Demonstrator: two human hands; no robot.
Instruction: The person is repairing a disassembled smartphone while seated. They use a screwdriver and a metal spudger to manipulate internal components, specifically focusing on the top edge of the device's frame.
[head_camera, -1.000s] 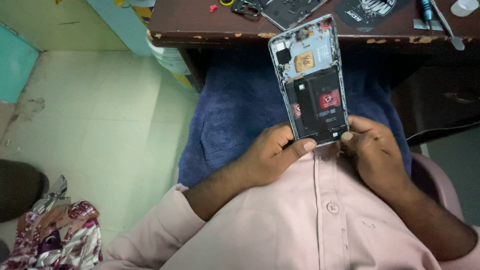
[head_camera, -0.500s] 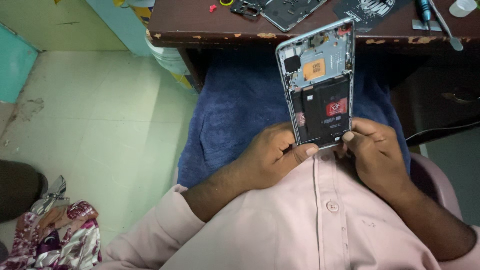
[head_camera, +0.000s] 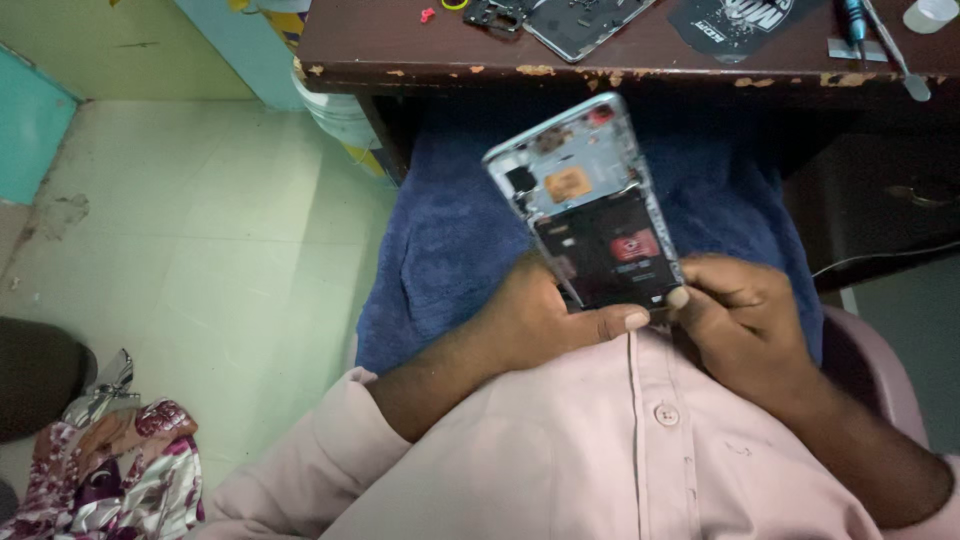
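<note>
Nearest, the left hand (head_camera: 540, 320) and right hand (head_camera: 745, 320) each pinch the bottom edge of an opened pale-blue smartphone with exposed black battery and circuitry (head_camera: 590, 205), tilted above a dark blue towel (head_camera: 450, 230) on the lap. Such a low, fingertip grip could let it slip. Farther off, a brown wooden surface (head_camera: 680, 55) carries a detached back cover (head_camera: 585, 18).

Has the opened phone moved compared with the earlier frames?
Yes. The opened phone, held by the left hand and right hand, has tilted leftward, its top end dropping away from the desk edge.
</note>
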